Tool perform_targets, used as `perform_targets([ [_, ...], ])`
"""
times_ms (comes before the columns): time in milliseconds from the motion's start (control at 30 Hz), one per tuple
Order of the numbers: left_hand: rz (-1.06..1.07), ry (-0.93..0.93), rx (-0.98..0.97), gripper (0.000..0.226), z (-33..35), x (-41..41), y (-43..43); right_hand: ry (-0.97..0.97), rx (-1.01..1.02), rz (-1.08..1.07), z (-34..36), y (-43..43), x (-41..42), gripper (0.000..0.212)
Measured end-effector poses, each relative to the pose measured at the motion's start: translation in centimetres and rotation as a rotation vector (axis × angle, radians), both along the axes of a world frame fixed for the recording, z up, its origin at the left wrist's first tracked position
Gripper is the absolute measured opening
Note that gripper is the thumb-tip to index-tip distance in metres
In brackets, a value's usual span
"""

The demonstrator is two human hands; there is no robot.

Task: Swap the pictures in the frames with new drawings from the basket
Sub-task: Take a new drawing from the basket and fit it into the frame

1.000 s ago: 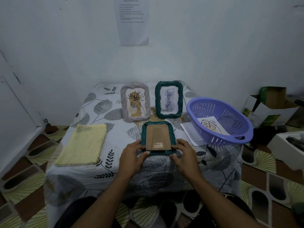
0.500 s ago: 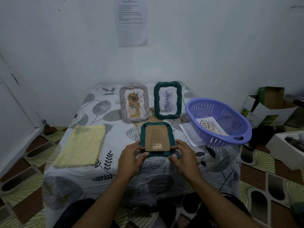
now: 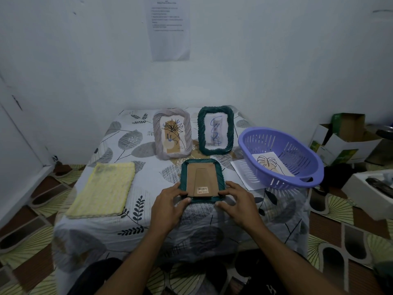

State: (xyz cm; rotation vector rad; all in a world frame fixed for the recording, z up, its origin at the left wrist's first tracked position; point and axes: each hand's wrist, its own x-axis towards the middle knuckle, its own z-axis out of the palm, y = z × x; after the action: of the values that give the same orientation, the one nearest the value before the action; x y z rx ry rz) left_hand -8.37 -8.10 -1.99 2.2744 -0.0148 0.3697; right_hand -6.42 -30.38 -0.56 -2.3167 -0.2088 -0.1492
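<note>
A dark green frame (image 3: 201,165) lies face down on the table, its brown cardboard back (image 3: 202,179) with a barcode sticker facing up. My left hand (image 3: 170,202) pinches its near left corner. My right hand (image 3: 236,201) holds its near right corner, fingers curled at the edge. Behind it a grey-lilac frame (image 3: 172,136) and a second dark green frame (image 3: 215,130) stand upright, each with a drawing inside. To the right, a purple basket (image 3: 278,137) holds a leaf drawing (image 3: 271,163).
A yellow cloth (image 3: 104,188) lies on the left of the leaf-patterned tablecloth (image 3: 131,145). A white sheet (image 3: 241,171) sticks out from under the basket. Cardboard boxes (image 3: 348,137) and a white box (image 3: 370,188) sit on the floor to the right. A paper (image 3: 170,28) hangs on the wall.
Both hands stay at the face-down frame's near corners. The frame and the other things have hardly moved.
</note>
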Motion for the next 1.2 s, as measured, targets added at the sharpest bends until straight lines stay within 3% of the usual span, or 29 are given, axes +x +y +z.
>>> perform_targets([
  [200, -0.020, 0.005, 0.017, 0.033, 0.2, 0.0, 0.0, 0.011, -0.002, -0.013, 0.3, 0.2, 0.1, 0.032],
  [367, -0.011, 0.024, -0.010, 0.044, 0.4, -0.2, -0.1, 0.038, -0.017, -0.020, 0.7, 0.3, 0.1, 0.033],
  [633, -0.025, 0.064, -0.007, 0.040, 0.6, 0.1, 0.1, 0.031, -0.023, -0.003, 0.7, 0.3, -0.1, 0.031],
  [900, -0.030, 0.028, 0.179, 0.038, 3.3, 4.9, -2.3, 0.032, 0.076, -0.119, 2.3, 1.3, 3.8, 0.031],
  [1067, -0.042, 0.213, 0.115, 0.059, 3.8, 7.8, -5.3, 0.196, 0.221, -0.194, 3.3, 2.0, 6.4, 0.036],
  [1200, 0.027, 0.336, 0.116, 0.104, 4.2, 8.0, -6.4, 0.264, 0.615, -0.234, 4.3, 2.4, 6.8, 0.024],
])
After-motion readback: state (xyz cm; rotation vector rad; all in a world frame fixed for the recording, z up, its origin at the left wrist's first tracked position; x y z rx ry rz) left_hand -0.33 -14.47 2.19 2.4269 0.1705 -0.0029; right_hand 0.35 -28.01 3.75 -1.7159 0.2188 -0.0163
